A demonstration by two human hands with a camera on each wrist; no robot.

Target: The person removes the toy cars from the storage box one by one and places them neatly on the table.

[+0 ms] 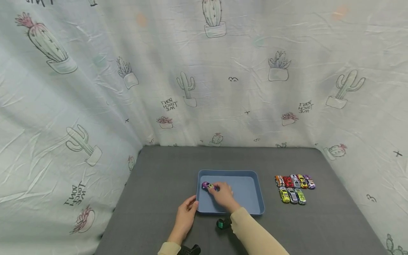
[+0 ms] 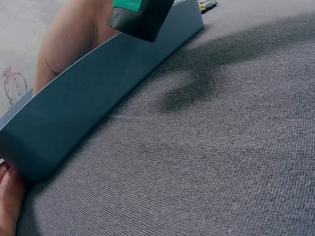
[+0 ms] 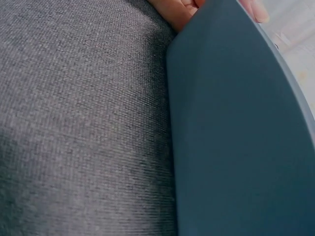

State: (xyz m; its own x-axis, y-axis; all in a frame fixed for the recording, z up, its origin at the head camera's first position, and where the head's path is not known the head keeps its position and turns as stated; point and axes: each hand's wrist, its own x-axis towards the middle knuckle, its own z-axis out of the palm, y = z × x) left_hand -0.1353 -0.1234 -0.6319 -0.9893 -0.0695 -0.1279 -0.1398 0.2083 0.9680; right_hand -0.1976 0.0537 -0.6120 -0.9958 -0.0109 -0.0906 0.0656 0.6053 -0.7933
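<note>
A shallow blue tray (image 1: pixel 243 193) lies on the grey table. Inside it, toward the left wall, is a purple toy car (image 1: pixel 206 185) with yellow markings. My right hand (image 1: pixel 224 196) reaches over the tray's front edge and pinches this car, covering part of it. At the tray's front left corner, my left hand (image 1: pixel 185 215) touches the outer wall with relaxed fingers. The left wrist view shows those fingers (image 2: pixel 11 196) low against the corner of the tray wall (image 2: pixel 74 103). In the right wrist view the tray wall (image 3: pixel 236 123) hides the car.
Right of the tray, several toy cars stand in two rows, among them a red car (image 1: pixel 288 181) and a yellow-green car (image 1: pixel 284 195). A black wrist camera (image 1: pixel 223 224) hangs below the right wrist. Cactus-printed curtains (image 1: pixel 216 88) enclose the grey table (image 1: pixel 153 184).
</note>
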